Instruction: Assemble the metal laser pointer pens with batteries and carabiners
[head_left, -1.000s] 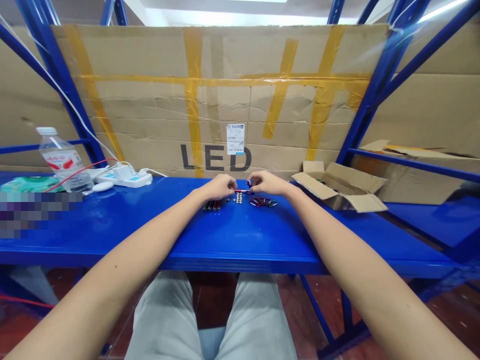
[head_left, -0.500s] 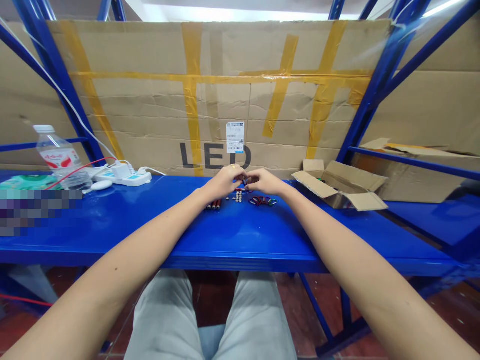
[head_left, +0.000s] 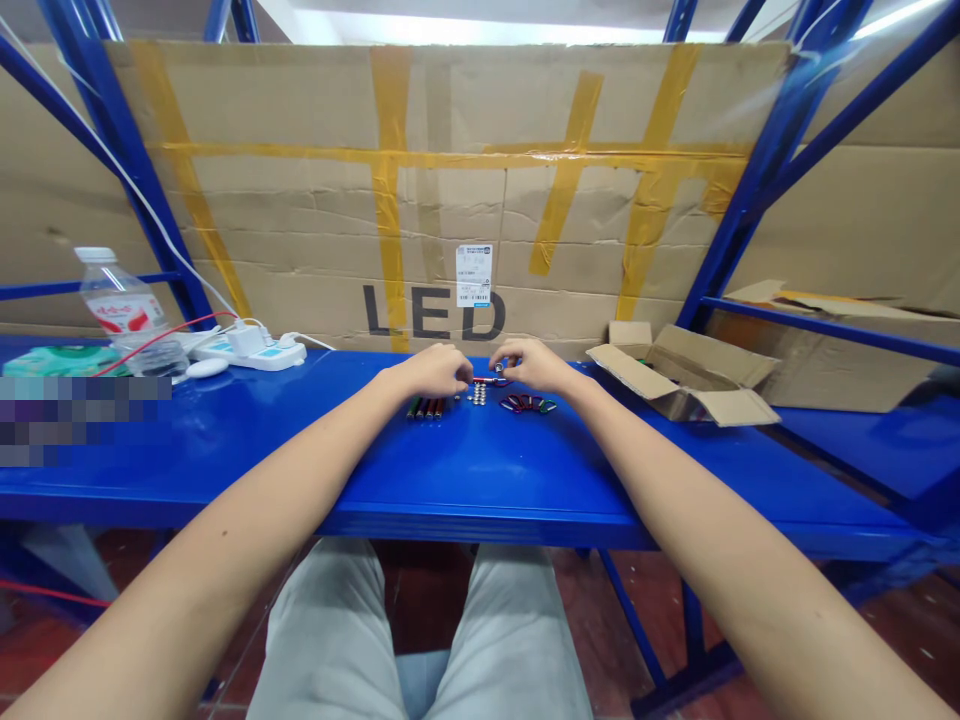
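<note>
My right hand point(head_left: 534, 365) pinches a small round metallic piece point(head_left: 499, 368) just above the blue table. To its left, my left hand point(head_left: 439, 370) is closed, fingers curled down close to the tabletop; whether anything sits between its fingertips is hidden. Below the gap between both hands lie small silver button-like pieces point(head_left: 480, 394) in short rows. Behind them rests a thin red and silver tube point(head_left: 489, 381), partly covered by my right fingers. Several dark coloured tubes point(head_left: 426, 408) lie side by side under my left hand. Coloured carabiners point(head_left: 529, 404) are grouped below my right hand.
An open cardboard box point(head_left: 679, 372) stands to the right on the blue table point(head_left: 480, 470). At the left are a water bottle point(head_left: 127, 310), a white power strip point(head_left: 259, 350) and a green packet point(head_left: 64, 362). A large taped cardboard panel point(head_left: 315, 220) closes off the back.
My hands, together half a second ago, are now apart. My left hand has moved left and down; the small metallic piece now shows in my right fingers.
</note>
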